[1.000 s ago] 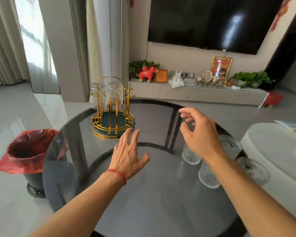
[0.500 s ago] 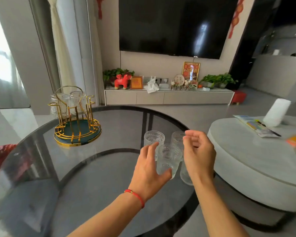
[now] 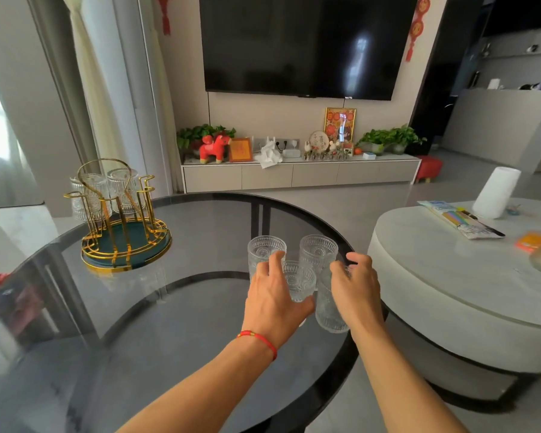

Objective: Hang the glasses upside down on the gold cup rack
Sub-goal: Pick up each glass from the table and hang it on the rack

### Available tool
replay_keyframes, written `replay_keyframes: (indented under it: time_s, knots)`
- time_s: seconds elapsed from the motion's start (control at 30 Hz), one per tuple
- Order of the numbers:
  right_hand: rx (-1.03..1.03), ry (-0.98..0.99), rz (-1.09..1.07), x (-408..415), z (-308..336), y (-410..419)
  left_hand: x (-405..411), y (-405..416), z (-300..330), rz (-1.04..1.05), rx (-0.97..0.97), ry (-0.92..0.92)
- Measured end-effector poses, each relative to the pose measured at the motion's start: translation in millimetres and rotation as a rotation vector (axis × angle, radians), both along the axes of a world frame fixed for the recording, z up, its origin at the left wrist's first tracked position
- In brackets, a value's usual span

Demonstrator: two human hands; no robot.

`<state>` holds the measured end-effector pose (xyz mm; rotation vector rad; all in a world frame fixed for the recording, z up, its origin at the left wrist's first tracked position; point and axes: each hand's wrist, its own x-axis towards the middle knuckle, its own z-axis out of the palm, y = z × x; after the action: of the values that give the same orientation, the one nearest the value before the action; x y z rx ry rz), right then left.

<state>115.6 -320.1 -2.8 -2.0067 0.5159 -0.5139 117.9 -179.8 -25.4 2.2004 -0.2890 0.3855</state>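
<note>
On the round dark glass desk (image 3: 156,323), the gold wire cup rack on its green tray (image 3: 124,225) stands far left, two clear glasses inverted on its rear pegs. Four embossed clear glasses (image 3: 317,253) cluster upright at the right edge. The left hand (image 3: 274,300) curls around the front glass (image 3: 299,284); the right hand (image 3: 356,292) cups the nearest glass (image 3: 328,314), fingers loosely curled.

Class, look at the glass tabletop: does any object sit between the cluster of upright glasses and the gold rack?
Nothing visible does. Only bare glass table lies between the upright glasses and the gold cup rack.
</note>
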Motion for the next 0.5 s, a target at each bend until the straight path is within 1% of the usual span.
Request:
replay_keyframes:
  time_s: [0.1, 0.17, 0.2, 0.23, 0.27, 0.3, 0.33, 0.37, 0.4, 0.47, 0.5]
  knots:
    - [0.033, -0.021, 0.018, 6, -4, -1, -7, 19, 5, 0.009, -0.032, -0.012]
    - [0.02, 0.014, 0.052, 7, -4, -2, -11, 37, 13, 0.004, -0.07, -0.005]
    - [-0.086, 0.034, 0.05, 6, -2, -1, -12, 50, 17, -0.002, -0.101, 0.017]
    - [-0.269, 0.014, 0.031, 3, 2, 2, -10, 63, 22, -0.007, -0.144, 0.049]
    - [-0.469, -0.081, 0.029, 0, 6, 6, -8, 76, 27, -0.004, -0.203, 0.092]
    - [-0.599, -0.239, 0.082, -5, 12, 13, -5, 88, 33, 0.005, -0.284, 0.143]
    - [-0.634, -0.384, 0.182, -8, 16, 26, -1, 101, 39, 0.015, -0.385, 0.198]
    - [-0.588, -0.449, 0.318, -13, 17, 41, 4, 112, 43, 0.021, -0.501, 0.256]
    - [-0.476, -0.412, 0.446, -16, 16, 59, 9, 121, 46, 0.028, -0.616, 0.311]
    - [-0.204, -0.178, 0.616, -14, 7, 100, 20, 142, 46, 0.04, -0.8, 0.389]
    - [-0.106, -0.077, 0.669, -8, 4, 119, 24, 152, 43, 0.041, -0.863, 0.405]
